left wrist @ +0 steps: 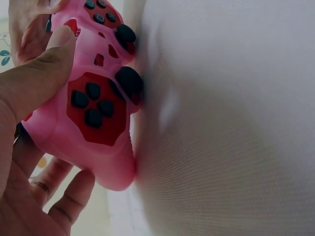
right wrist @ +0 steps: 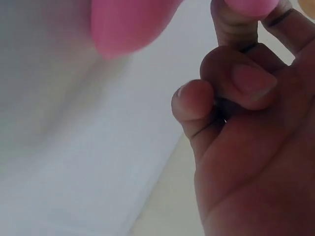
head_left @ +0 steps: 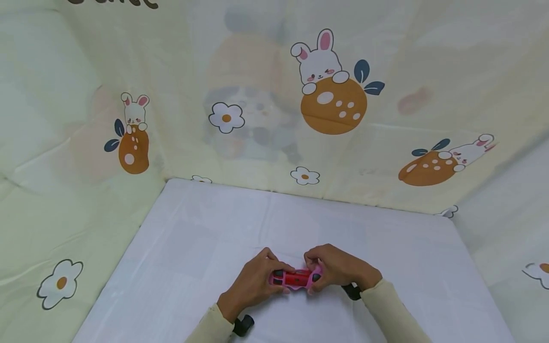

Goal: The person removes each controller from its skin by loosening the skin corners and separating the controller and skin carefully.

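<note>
A red game controller in a pink silicone cover stands on the white table between both hands, its shoulder-button side facing up in the head view. Black direction buttons and two thumbsticks show in the left wrist view. My left hand grips one end, thumb on one long side and fingers on the other. At the other end my right hand pinches the pink cover around the black shoulder buttons. In the right wrist view only part of the pink handle shows; the pinching fingertips are partly out of frame.
White cloth covers the table. A cream curtain printed with rabbits, oranges and flowers hangs along the back and left edges. Black straps with small devices sit on both wrists.
</note>
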A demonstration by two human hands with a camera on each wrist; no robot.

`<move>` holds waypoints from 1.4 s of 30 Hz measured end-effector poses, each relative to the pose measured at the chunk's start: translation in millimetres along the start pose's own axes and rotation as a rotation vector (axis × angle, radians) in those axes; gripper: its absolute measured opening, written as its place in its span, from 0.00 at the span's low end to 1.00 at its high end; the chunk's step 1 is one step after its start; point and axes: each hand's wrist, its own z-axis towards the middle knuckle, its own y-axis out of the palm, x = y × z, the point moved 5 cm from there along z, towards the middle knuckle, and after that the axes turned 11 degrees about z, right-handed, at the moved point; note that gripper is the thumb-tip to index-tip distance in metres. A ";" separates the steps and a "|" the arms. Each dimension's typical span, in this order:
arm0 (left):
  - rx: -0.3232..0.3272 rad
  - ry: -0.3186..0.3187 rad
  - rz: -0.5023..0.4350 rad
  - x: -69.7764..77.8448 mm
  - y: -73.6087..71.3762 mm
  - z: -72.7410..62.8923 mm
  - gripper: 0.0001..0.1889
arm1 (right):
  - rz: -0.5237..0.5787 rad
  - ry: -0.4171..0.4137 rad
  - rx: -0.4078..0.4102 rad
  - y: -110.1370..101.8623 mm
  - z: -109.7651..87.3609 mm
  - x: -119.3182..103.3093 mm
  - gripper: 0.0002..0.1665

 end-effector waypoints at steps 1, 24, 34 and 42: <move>-0.001 0.001 0.001 0.0 -0.2 0.0 0.25 | 0.006 -0.011 -0.005 0.1 0.4 -0.1 0.27; 0.008 0.024 0.054 1.0 1.8 1.5 0.26 | 0.140 -0.197 0.176 13.5 -20.8 6.9 0.29; 0.034 0.023 0.044 0.2 -0.6 0.3 0.25 | -0.012 -0.192 0.457 26.6 -42.7 5.7 0.27; 0.044 0.033 0.027 -0.3 1.1 0.5 0.25 | -0.155 -0.239 0.482 37.4 -54.7 -3.2 0.24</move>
